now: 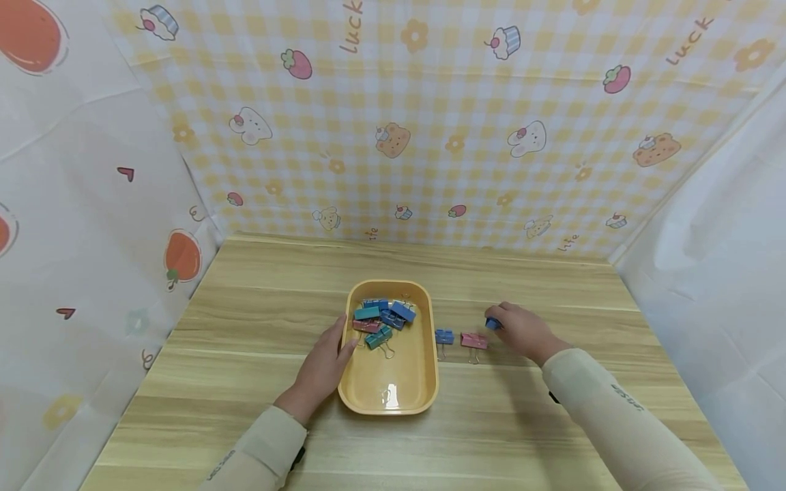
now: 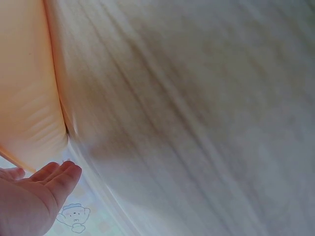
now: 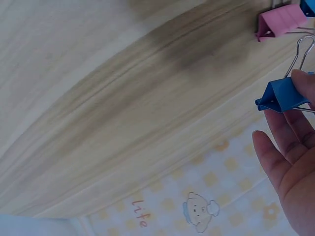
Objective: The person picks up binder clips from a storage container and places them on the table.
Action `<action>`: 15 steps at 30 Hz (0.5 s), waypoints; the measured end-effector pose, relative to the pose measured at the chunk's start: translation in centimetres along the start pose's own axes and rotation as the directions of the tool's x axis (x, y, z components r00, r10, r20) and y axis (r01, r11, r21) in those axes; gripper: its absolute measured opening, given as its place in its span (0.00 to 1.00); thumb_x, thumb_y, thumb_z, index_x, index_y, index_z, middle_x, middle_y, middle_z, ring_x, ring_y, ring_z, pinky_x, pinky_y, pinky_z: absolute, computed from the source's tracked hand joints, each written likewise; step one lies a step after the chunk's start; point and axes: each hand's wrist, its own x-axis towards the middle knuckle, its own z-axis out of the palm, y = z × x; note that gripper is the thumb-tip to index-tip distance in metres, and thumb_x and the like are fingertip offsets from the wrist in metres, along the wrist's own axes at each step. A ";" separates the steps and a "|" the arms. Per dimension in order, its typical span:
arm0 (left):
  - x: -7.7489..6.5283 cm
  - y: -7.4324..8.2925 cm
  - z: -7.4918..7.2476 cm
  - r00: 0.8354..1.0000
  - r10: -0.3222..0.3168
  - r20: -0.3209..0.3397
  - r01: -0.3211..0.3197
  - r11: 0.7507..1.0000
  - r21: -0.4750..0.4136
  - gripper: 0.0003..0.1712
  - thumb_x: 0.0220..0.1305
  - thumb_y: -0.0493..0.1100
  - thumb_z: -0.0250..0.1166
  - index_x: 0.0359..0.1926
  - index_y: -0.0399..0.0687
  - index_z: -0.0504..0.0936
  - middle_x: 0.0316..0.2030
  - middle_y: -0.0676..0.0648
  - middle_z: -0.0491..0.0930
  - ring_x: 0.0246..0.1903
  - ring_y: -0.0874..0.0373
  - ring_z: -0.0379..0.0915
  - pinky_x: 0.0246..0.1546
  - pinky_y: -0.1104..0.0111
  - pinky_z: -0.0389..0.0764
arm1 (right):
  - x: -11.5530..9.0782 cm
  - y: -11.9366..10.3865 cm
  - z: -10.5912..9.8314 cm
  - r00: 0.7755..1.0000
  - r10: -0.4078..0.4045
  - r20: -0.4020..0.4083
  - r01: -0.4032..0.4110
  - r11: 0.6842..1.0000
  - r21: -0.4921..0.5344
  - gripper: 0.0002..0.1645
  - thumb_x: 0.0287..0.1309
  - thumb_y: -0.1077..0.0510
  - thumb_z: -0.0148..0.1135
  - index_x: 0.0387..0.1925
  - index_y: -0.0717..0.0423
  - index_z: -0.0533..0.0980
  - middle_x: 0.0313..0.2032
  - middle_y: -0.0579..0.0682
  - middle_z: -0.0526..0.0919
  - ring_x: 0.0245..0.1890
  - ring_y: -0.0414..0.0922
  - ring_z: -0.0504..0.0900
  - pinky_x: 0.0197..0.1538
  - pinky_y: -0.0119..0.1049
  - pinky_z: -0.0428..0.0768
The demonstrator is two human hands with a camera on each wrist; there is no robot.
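Note:
My left hand (image 1: 321,368) holds the left side of a yellow tray (image 1: 388,404), its thumb over the rim and fairly straight fingers (image 2: 64,179) along the outside. Several binder clips lie in the tray's far half, among them a teal clip (image 1: 379,337). Right of the tray, my right hand (image 1: 522,331) pinches a blue binder clip (image 3: 281,94) between thumb and fingers; its wire handles are spread apart. Just left of that hand, a pink binder clip (image 1: 473,340) lies on the table, beside a second blue binder clip (image 1: 445,336) close to the tray's right wall.
The wood-grain table (image 1: 276,286) extends around the tray. A yellow checked cloth (image 1: 430,184) hangs behind it, with a white printed cloth (image 1: 92,239) at left and a plain white one (image 1: 724,273) at right.

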 end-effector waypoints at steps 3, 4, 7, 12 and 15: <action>0.0 0.0 0.0 1.000 0.006 -0.002 -0.006 1.000 -0.001 0.37 0.75 0.51 0.50 0.75 0.41 0.48 0.70 0.34 0.57 0.69 0.38 0.53 0.67 0.46 0.59 | -0.3 0.4 0.5 1.000 -0.001 -0.007 0.001 1.000 -0.014 0.14 0.58 0.65 0.65 0.47 0.61 0.77 0.40 0.55 0.81 0.41 0.51 0.82 0.44 0.48 0.83; 0.0 0.0 0.0 1.000 0.007 -0.002 -0.007 1.000 -0.002 0.37 0.75 0.52 0.50 0.75 0.41 0.48 0.70 0.34 0.57 0.69 0.38 0.53 0.67 0.46 0.59 | -0.4 0.5 0.6 1.000 0.002 -0.011 -0.002 1.000 -0.021 0.14 0.57 0.65 0.65 0.46 0.60 0.78 0.40 0.55 0.81 0.40 0.51 0.82 0.43 0.47 0.83; 0.0 0.1 -0.1 1.000 0.010 -0.004 -0.010 1.000 -0.006 0.37 0.75 0.51 0.50 0.75 0.41 0.48 0.70 0.34 0.57 0.69 0.38 0.54 0.67 0.46 0.59 | -0.6 0.7 1.2 1.000 0.009 -0.010 -0.009 0.999 -0.035 0.15 0.56 0.64 0.66 0.46 0.59 0.78 0.40 0.54 0.81 0.39 0.49 0.82 0.41 0.47 0.83; 0.0 0.0 0.0 1.000 0.007 -0.008 -0.007 1.000 -0.013 0.37 0.74 0.51 0.50 0.75 0.41 0.48 0.70 0.34 0.57 0.69 0.38 0.54 0.67 0.46 0.59 | -0.8 1.0 1.7 1.000 0.006 0.018 -0.006 0.999 -0.033 0.15 0.56 0.64 0.67 0.47 0.59 0.78 0.39 0.54 0.81 0.39 0.49 0.81 0.42 0.47 0.83; 0.0 0.0 0.0 1.000 0.004 -0.007 -0.004 1.000 -0.014 0.37 0.74 0.50 0.51 0.75 0.41 0.48 0.70 0.34 0.57 0.69 0.38 0.54 0.67 0.46 0.59 | -0.9 1.1 1.9 0.999 0.008 0.045 -0.007 1.000 -0.012 0.16 0.56 0.64 0.67 0.47 0.59 0.78 0.39 0.53 0.80 0.39 0.49 0.81 0.43 0.48 0.83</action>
